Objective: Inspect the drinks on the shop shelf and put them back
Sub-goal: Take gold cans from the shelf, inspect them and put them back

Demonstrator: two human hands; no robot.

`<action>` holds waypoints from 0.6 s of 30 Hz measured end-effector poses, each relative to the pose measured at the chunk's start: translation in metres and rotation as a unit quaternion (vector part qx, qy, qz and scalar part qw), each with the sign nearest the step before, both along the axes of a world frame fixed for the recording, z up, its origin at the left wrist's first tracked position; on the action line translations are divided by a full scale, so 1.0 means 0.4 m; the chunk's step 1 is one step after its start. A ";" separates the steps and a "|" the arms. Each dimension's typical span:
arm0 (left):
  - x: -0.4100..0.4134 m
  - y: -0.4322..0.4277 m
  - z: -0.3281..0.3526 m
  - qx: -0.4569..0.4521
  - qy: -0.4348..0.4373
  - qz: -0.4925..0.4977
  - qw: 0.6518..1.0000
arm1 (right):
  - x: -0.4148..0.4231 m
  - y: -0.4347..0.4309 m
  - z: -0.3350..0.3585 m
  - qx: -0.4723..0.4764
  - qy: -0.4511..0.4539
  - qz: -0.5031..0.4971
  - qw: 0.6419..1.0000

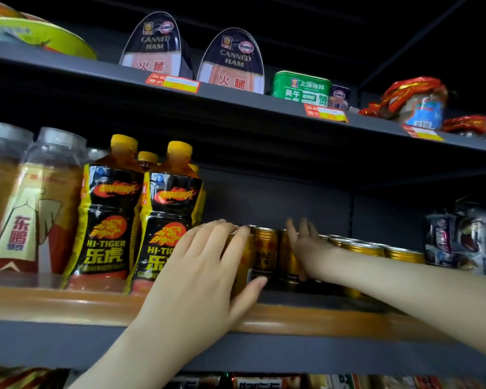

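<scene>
A row of gold drink cans (264,248) stands on the middle shelf (292,318). My left hand (205,265) grips the leftmost gold can (243,262), fingers over its top and thumb round its front; most of that can is hidden. My right hand (303,242) reaches in from the right with straight fingers, touching the side of a gold can (286,254) further back. More gold cans (376,249) run off to the right behind my right forearm.
Hi-Tiger bottles (110,220) with yellow caps stand just left of my left hand, and larger clear-capped bottles (34,206) further left. A dark packet (455,242) sits at the shelf's right end. The shelf above holds canned ham tins (230,63) and a green tin (300,88).
</scene>
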State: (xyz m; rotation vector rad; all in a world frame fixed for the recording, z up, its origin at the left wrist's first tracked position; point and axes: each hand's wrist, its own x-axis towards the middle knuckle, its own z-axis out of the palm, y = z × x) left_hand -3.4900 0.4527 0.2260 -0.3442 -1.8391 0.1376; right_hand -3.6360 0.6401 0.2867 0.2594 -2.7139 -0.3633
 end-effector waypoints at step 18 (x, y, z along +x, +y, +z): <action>0.005 -0.003 -0.005 0.003 0.012 0.009 1.000 | -0.023 -0.068 0.018 -0.018 -0.041 0.158 0.986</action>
